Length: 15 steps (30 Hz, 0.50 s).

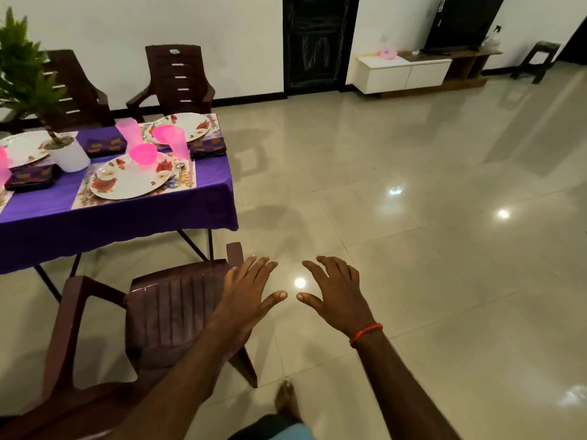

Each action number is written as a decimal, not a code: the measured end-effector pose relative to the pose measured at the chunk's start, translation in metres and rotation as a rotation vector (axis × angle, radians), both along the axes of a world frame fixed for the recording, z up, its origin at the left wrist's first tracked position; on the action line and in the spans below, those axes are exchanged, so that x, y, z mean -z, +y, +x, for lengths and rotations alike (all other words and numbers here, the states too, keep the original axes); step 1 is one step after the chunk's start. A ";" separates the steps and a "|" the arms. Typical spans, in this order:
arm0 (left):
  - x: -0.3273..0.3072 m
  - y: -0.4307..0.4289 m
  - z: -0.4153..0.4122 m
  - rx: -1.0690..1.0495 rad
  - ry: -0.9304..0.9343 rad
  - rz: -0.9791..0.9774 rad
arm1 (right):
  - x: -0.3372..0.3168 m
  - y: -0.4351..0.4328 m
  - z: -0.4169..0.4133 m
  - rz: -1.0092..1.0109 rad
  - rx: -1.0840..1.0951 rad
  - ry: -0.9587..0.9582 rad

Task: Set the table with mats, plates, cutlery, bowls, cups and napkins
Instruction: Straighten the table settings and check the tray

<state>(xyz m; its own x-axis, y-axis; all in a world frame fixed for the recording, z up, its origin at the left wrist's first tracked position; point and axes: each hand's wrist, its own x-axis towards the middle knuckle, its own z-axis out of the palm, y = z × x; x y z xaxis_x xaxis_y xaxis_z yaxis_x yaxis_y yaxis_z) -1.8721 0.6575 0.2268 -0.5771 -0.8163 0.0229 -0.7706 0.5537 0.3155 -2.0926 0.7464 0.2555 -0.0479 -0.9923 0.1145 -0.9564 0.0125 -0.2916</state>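
Observation:
A table under a purple cloth (133, 214) stands at the left. On it lie floral mats, flowered plates (130, 179) (187, 125), pink bowls (143, 154), tall pink cups (179, 142), dark folded napkins (208, 147) and a spoon (180, 173). My left hand (251, 293) and my right hand (336, 290) are stretched out in front of me over the floor, fingers spread, palms down, holding nothing. Both are well clear of the table, to its lower right.
A brown plastic chair (165, 312) stands just left of my left hand; two more chairs (178, 77) are behind the table. A potted plant (68, 154) sits on the table. A shiny tiled floor (428, 217) stretches right toward a low white cabinet (400, 73).

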 end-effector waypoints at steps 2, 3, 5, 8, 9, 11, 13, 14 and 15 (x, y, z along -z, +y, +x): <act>0.003 -0.021 -0.019 0.015 0.029 -0.015 | 0.003 -0.020 -0.016 0.010 0.000 0.004; 0.005 -0.032 -0.027 0.020 0.039 -0.016 | 0.003 -0.029 -0.024 0.006 0.000 0.006; 0.010 -0.058 -0.048 0.020 0.054 0.004 | 0.005 -0.051 -0.042 0.016 0.006 0.002; 0.014 -0.095 -0.080 0.017 0.071 0.014 | 0.006 -0.082 -0.070 0.043 -0.001 0.022; 0.013 -0.109 -0.091 0.020 0.074 0.020 | 0.006 -0.094 -0.080 0.049 -0.002 0.034; 0.012 -0.134 -0.112 0.028 0.081 0.019 | 0.006 -0.115 -0.100 0.027 0.010 0.049; 0.009 -0.157 -0.129 0.042 0.085 0.009 | 0.006 -0.135 -0.116 0.007 0.032 0.064; 0.008 -0.171 -0.138 0.044 0.083 0.009 | 0.006 -0.148 -0.125 0.013 0.044 0.072; 0.007 -0.182 -0.145 0.043 0.081 0.003 | 0.005 -0.158 -0.132 0.012 0.051 0.075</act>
<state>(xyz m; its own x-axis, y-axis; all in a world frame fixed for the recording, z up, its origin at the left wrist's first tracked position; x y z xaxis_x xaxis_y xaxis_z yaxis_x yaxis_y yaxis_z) -2.0172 0.4757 0.2196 -0.6079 -0.7911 0.0684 -0.7181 0.5845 0.3777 -2.2248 0.5883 0.2500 -0.0898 -0.9901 0.1078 -0.9737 0.0645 -0.2187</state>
